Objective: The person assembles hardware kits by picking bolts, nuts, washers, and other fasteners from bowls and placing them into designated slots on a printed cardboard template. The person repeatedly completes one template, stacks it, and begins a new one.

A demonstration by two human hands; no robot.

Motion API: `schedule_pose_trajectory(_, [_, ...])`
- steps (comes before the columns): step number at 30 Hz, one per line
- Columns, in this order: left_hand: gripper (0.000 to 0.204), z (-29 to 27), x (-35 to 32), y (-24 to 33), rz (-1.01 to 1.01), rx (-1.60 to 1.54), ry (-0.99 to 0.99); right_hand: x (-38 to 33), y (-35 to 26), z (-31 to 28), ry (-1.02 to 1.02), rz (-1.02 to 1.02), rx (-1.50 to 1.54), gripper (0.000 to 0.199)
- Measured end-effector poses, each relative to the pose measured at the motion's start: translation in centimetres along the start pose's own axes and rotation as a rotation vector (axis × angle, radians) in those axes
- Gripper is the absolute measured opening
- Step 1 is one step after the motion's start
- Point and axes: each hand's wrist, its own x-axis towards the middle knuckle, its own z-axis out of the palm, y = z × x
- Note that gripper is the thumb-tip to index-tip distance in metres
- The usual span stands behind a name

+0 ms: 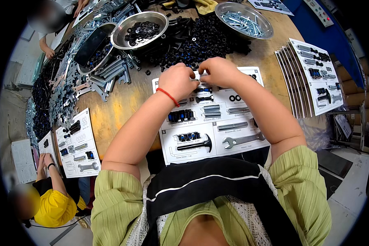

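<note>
Both my hands work over the top part of a white printed card (217,158) that lies before me. My left hand (178,83) has its fingers curled, the tips close together at the card's upper edge. Right beside it, my right hand (222,73) is bent down with its fingertips pinched. Whatever is between the fingertips is too small to make out. Lower on the card are black bolts (181,116), silver tubes (211,110), black rings (235,98), a black tool with a hammer-like head (208,143) and a grey wrench (244,140).
Beyond the card spreads a heap of black nuts (209,39). Two steel bowls hold black washers (142,33) and silver bolts (244,24). Loose wrenches (95,88) lie left, near another card (80,141). Cards (315,78) stand stacked right. A co-worker in yellow (55,207) sits left.
</note>
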Motion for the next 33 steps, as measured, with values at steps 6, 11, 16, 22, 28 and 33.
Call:
schedule_pose_trajectory(6, [0.017, 0.6, 1.2, 1.1, 0.01, 0.072, -0.103, -0.3, 1.2, 1.9, 0.061, -0.04, -0.051, 0.017])
schedule_pose_trajectory(11, [0.017, 0.9, 1.1, 1.0, 0.035, 0.052, -0.072, -0.6, 1.3, 2.3, 0.133, -0.069, -0.073, 0.016])
schedule_pose_trajectory(16, [0.025, 1.3, -0.2, 0.0, 0.106, -0.019, 0.106, -0.7, 0.9, 1.8, 0.13, -0.068, -0.101, 0.02])
schedule_pose_trajectory(22, [0.042, 1.1, -7.5, -5.2, -0.081, -0.74, 0.341, -1.9, 4.6, -4.0, 0.607, -0.068, 0.063, 0.019])
schedule_pose_trajectory(28, [0.033, 3.9, -14.1, -12.3, -0.458, -0.697, 0.49, 3.3, 14.3, -12.1, 0.509, 0.423, -0.193, 0.027])
schedule_pose_trajectory(33, [0.022, 4.5, -13.2, -10.1, -0.388, -0.176, 0.589, 6.4, 16.0, -11.5, 0.106, 0.577, -0.386, 0.029])
